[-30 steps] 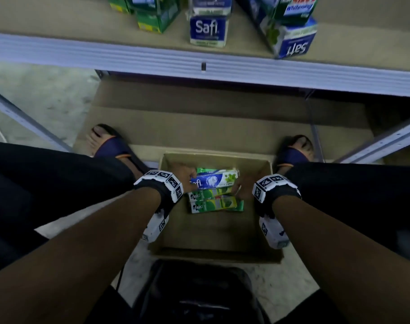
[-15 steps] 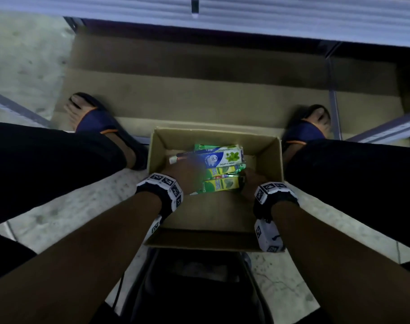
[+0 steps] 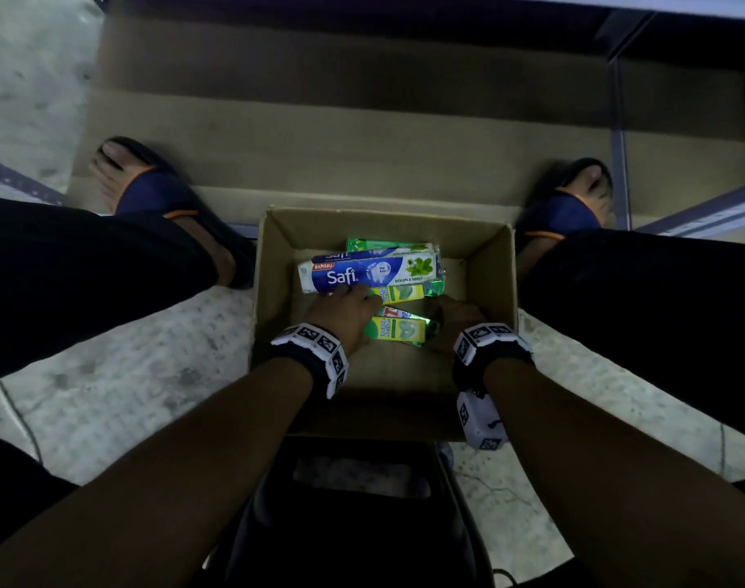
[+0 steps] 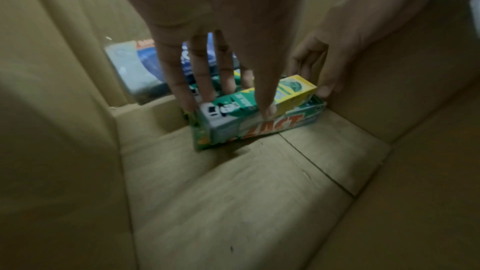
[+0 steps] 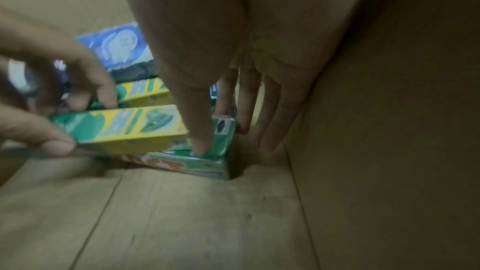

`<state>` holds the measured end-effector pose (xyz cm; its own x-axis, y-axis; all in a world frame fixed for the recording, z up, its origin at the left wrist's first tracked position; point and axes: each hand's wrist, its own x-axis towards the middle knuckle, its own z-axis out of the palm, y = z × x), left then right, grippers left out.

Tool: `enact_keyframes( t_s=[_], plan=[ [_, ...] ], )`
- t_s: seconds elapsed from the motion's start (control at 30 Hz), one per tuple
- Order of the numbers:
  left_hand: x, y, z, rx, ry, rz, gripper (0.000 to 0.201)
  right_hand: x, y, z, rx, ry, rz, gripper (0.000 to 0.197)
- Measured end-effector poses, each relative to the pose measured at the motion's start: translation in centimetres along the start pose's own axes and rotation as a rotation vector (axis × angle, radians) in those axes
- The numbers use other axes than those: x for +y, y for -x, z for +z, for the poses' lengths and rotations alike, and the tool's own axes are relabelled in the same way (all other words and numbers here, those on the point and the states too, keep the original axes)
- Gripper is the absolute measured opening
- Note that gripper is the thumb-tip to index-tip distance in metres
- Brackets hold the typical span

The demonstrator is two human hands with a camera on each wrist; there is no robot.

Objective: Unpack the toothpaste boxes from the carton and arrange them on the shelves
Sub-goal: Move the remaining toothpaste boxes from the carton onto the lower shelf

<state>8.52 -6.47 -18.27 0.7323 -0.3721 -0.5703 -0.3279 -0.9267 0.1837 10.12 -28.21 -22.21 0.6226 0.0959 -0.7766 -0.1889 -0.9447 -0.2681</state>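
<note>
An open brown carton (image 3: 494,265) stands on the floor between my feet. Inside lie several toothpaste boxes: a blue Safi box (image 3: 371,271) on top at the far side, and a stack of yellow-green boxes (image 3: 398,328) nearer me. My left hand (image 3: 345,309) grips the left end of the top yellow-green box (image 4: 259,98), thumb in front and fingers behind. My right hand (image 3: 453,316) holds the right end of the stack, its thumb (image 5: 200,147) on a green box (image 5: 221,130) and its fingers behind it. The lowest box carries red lettering (image 4: 272,126).
The carton's near half (image 4: 246,202) is bare cardboard floor. A flattened cardboard sheet (image 3: 362,142) lies under the low shelf ahead. Metal shelf posts (image 3: 617,133) rise at the right. My sandalled feet (image 3: 150,188) flank the carton, and a dark stool (image 3: 354,524) sits under me.
The view has tilted down off the stocked shelf. Both hands have shifted from the blue Safi box toward me, onto the ends of the yellow-green stack.
</note>
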Motion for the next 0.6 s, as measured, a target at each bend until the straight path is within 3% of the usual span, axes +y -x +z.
enact_keyframes(
  t_s=[0.17,0.33,0.6],
  plan=[
    [-0.1,0.2,-0.2,-0.009,0.007,-0.007,0.056,-0.7,-0.6,0.8,-0.049,-0.027,-0.021,0.088],
    [-1.6,0.4,-1.0,-0.08,0.104,-0.025,0.057,-1.0,-1.6,0.5,-0.008,0.037,-0.059,0.066],
    [-3.2,0.9,-0.9,-0.069,0.229,-0.119,0.054,-1.0,-1.0,0.3,-0.045,0.034,-0.098,0.078]
  ],
)
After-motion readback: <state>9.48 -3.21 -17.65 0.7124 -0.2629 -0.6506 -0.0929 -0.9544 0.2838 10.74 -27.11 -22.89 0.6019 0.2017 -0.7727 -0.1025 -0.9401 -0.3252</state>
